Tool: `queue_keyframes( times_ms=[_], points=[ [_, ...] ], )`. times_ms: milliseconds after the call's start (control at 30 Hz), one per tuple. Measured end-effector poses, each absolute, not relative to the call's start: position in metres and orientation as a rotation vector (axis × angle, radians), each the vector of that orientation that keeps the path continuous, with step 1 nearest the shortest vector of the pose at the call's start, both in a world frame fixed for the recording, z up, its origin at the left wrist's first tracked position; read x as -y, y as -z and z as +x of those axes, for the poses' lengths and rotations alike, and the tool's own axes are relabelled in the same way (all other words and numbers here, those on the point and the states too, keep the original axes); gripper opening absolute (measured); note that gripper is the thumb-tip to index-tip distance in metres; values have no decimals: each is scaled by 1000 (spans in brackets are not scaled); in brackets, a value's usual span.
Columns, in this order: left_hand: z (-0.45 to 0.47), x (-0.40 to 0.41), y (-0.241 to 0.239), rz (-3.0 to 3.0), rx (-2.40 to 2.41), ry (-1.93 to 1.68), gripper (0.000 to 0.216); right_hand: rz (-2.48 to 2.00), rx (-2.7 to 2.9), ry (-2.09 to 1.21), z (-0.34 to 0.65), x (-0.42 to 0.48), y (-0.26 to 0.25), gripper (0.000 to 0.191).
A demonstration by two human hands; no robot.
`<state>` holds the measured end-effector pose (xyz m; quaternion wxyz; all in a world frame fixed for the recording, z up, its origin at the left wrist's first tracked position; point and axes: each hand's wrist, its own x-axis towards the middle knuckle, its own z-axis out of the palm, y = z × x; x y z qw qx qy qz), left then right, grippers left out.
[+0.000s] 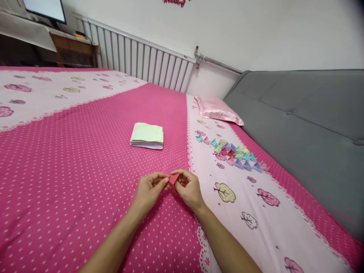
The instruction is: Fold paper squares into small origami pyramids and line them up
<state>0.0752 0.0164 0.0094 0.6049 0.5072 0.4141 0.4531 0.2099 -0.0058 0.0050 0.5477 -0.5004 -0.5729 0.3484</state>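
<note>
Between my two hands is a small piece of folded red paper (pixel 174 179), held just above the pink dotted bedspread (pixel 113 167). My left hand (pixel 150 187) pinches its left side between thumb and forefinger. On the opposite side, my right hand (pixel 190 188) grips the paper with the thumb in front; the fingers behind it are partly hidden. Beyond my hands lies a stack of pale green square paper (pixel 147 133), with other colours showing at its edges. To the right, several small folded paper boats (pixel 231 153) in blue, pink, green, yellow and red stand in loose rows.
A pink satin pillow (pixel 217 109) rests against the grey padded headboard (pixel 301 125) at the right. Along the wall runs a white radiator (pixel 142 53) with a pipe (pixel 218 62). A desk (pixel 72 43) with a monitor (pixel 47 9) stands at the far left.
</note>
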Motion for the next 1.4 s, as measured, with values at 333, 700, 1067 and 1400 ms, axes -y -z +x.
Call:
queue_keyframes(
  times_ms=[333, 700, 1067, 1400],
  points=[
    [80, -8, -16, 1139, -887, -955, 37, -1247, 1356, -702, 210, 8, -5, 15],
    [76, -9, -22, 1014, -907, -1101, 32, -1063, 1348, -873, 211, 4, -1, 18],
    [73, -8, -28, 915, -879, -1045, 48, -1026, 1280, -958, 212, 6, -8, 23],
    [72, -8, -24, 957, -823, -1051, 39, -1016, 1283, -895, 210, 5, -4, 13]
  ],
)
